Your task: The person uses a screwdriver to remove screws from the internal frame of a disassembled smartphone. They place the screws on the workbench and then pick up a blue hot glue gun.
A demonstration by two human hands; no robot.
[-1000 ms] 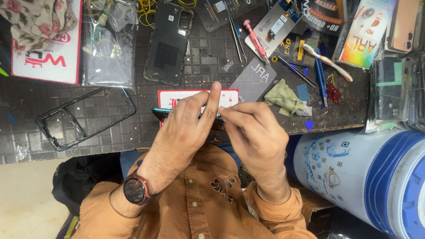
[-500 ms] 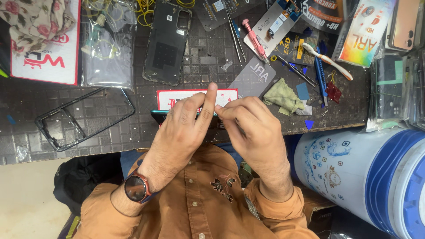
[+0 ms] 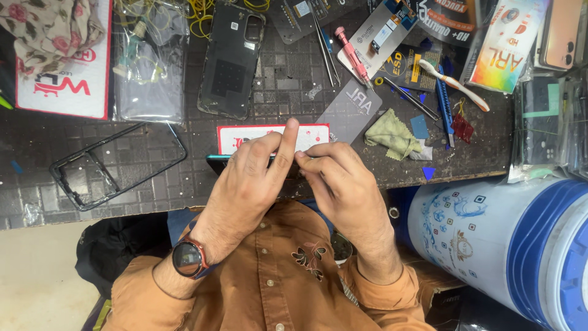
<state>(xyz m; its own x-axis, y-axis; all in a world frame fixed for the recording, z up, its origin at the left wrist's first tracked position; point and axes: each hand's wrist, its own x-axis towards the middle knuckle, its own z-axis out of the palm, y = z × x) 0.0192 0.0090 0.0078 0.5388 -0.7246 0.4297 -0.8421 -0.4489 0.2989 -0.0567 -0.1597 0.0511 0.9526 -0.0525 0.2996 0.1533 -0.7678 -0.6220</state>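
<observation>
Fingers of left hand (image 3: 248, 181) and right hand (image 3: 334, 178) curled closed, gripping phone (image 3: 214, 162) at desk edge

hands (image 3: 294, 178) gripping phone (image 3: 215, 162), cluttered workbench (image 3: 153, 178)

Red-bordered white label (image 3: 245, 136) (rainbow packet (image 3: 507, 55) beyond)

Both forearms are brought in from the bottom edge, sleeved in orange cloth, and the wrists are drawn close together. The left hand (image 3: 248, 184) is held palm down, its index finger stretched forward and the others curled. The right hand (image 3: 340, 181) is bent inward, fingertips pinched against the left hand's fingers.
</observation>
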